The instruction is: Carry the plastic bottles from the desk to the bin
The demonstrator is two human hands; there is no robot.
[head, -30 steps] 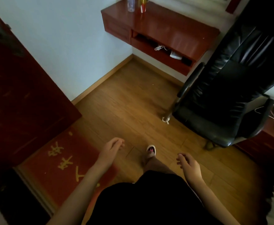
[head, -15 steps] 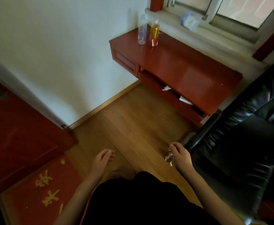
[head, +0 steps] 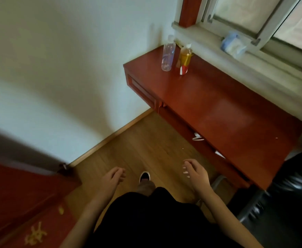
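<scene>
Two plastic bottles stand upright side by side at the far left corner of the red wooden desk, near the wall. One is a clear bottle; to its right is a bottle with amber liquid and a red-and-white label. My left hand hangs low over the floor with loose fingers and nothing in it. My right hand is also empty, fingers apart, just in front of the desk's near edge. Both hands are far below the bottles. No bin is in view.
A black leather office chair stands at the right, close to the desk's end. A red door and a red mat with yellow characters lie at the left. A blue-and-white packet rests on the window sill. Wooden floor stretches ahead.
I have walked closer to the desk; it and the bottles now fill more of the view. The chair has slid to the right edge. Both hands stay empty.
</scene>
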